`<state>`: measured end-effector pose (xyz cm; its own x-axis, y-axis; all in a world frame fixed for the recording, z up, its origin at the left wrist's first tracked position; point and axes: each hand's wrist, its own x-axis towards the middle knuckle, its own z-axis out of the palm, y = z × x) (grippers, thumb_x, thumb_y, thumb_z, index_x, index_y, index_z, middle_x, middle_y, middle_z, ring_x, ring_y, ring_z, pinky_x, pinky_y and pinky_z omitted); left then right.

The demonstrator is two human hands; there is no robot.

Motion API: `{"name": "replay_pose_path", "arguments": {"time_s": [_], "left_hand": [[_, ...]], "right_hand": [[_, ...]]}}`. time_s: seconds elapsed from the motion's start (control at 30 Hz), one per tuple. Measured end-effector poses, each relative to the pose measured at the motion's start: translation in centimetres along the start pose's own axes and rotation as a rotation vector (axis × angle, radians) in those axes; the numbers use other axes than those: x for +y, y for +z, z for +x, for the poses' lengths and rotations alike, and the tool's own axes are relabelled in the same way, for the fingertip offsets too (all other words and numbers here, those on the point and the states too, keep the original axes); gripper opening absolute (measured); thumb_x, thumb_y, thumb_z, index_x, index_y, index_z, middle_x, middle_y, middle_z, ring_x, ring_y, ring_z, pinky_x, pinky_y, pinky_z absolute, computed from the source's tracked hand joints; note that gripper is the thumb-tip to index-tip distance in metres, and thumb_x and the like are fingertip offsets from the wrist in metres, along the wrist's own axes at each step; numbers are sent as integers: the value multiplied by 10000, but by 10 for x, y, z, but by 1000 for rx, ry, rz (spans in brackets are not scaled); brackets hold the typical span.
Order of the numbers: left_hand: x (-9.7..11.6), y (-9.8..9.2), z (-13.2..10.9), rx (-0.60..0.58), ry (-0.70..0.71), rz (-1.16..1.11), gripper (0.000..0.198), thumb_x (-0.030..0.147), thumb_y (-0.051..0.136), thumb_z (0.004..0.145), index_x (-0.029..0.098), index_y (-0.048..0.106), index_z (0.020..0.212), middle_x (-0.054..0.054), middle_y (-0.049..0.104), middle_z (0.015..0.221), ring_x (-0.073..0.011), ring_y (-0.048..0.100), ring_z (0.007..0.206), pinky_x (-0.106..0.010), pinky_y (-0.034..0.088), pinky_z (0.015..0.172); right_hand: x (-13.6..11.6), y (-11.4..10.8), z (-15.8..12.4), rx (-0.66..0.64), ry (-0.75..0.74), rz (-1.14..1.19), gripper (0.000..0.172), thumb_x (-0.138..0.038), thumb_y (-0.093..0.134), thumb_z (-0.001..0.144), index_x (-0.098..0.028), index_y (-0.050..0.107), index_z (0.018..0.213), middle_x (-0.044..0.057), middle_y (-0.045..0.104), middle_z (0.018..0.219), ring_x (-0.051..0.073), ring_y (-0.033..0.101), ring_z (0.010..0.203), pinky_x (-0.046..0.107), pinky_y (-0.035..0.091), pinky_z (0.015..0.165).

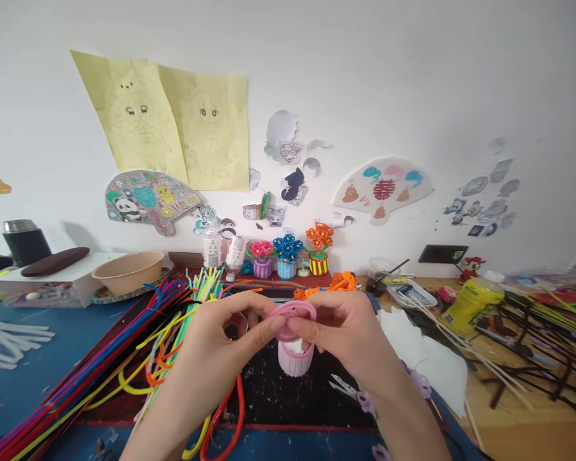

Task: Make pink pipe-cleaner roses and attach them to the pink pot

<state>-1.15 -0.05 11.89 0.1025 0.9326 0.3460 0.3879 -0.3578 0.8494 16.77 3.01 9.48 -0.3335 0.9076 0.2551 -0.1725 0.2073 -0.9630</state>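
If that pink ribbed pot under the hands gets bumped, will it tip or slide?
Likely light: the pink ribbed pot is small and looks like thin plastic, so a nudge may slide it on the black mat. It stands about as tall as wide, so tipping seems possible. Its ribs should aid grip.

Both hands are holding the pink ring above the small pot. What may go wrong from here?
1. Only the fingertips of the left hand and right hand pinch the pink ring, so it may slip or bend out of round.
2. The small pink pot seems to stand free under the ring, so a push down might tip it.
3. The red pipe cleaner lies under the left wrist and may catch on it.
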Motion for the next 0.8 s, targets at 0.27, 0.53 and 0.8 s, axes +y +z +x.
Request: {"name": "replay_pose_path", "arguments": {"time_s": [0.27,0.53,0.8], "left_hand": [[-3,2,-2,67,-65,-116,210,414,735,800,207,765,789,-26,725,696,-155,596,630,-230,426,558],[-1,4,-2,151,-79,-224,194,388,771,763,194,767,774,-39,728,708,-195,664,690,-258,504,620],[5,7,-3,140,-79,-229,188,380,755,782,193,748,774,-31,728,728,-170,625,679,-233,461,591]], "right_hand": [[1,10,1,141,-77,73,158,-337,842,723,-190,809,768,24,694,578,109,580,483,199,427,433],[3,18,2,202,-60,113,159,-338,831,716,-190,795,761,40,712,614,138,623,497,224,447,424],[8,19,1,248,-118,108,126,-324,832,719,-206,800,750,28,710,603,121,607,467,200,434,401]]}}
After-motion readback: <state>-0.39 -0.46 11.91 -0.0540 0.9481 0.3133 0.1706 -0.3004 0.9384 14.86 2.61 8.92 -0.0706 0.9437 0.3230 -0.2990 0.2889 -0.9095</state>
